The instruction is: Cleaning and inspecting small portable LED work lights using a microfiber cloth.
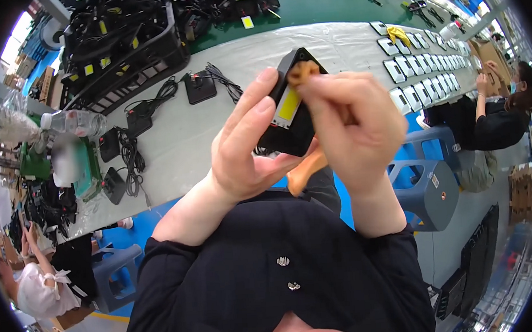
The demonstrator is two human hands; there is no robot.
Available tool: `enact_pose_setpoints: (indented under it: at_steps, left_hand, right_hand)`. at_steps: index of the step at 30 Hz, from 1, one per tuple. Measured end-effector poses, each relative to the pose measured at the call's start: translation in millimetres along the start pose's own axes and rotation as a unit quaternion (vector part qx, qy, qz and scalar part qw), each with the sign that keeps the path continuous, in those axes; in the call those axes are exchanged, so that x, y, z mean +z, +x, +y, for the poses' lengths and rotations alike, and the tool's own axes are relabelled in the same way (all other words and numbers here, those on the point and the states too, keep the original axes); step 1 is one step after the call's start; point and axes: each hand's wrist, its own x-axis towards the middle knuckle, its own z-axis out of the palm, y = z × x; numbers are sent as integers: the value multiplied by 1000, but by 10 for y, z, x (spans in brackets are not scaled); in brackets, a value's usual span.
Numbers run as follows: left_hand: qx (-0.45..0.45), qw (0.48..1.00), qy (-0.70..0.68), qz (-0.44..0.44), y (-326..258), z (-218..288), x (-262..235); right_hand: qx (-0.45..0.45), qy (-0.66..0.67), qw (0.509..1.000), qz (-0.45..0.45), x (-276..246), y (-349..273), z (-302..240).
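Note:
My left hand (pixel 239 140) is wrapped round a black box-shaped lamp housing (pixel 301 140), tilted up in front of my chest. A yellow light strip (pixel 288 106) runs along its open face. My right hand (pixel 355 119) pinches a small orange-brown piece (pixel 303 72) against the upper end of the strip. Whether it is a sponge or a cloth is unclear. Below the housing shows a smooth tan object (pixel 306 172), its kind and upper end hidden by my right hand. Beyond my left fingers lies a black lamp (pixel 200 86) with a coiled cable.
A black crate (pixel 174 46) full of cabled lamps stands at the back left. Bottles (pixel 75 122) and more black lamps lie at the left. Rows of white-framed parts (pixel 416 64) fill the table's right end. Blue stools (pixel 431 194) and co-workers (pixel 503 118) are at the sides.

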Motion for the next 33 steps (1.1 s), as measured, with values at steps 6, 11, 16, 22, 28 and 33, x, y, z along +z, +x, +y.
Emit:
enact_pose_setpoints:
  at_steps: [6,11,16,22,28,33]
  left_hand:
    - [-58,998,-20,-26,-58,-39,-328]
    - [-37,997,20,-68,8,217,-556]
    - [-74,986,61,-137,-10,495,-668]
    - [-71,984,104,-128,-189,781,-798]
    - [-266,952,-134,-73,-133,1043,-1238]
    - [-382,844,-370,-73,-170,1185,-1334]
  right_hand:
    - [140,164,968,-127,84,-69,-258]
    - [31,90,994,-60,224,-79,-357]
    - [111,172,976,-80,31,-371,-392]
    - [118,191,962,-152,-40,-549,-725]
    - [179,379,908,-23,-321,-527,-774]
    - [118,337,933,-52,-429,-762,-1063]
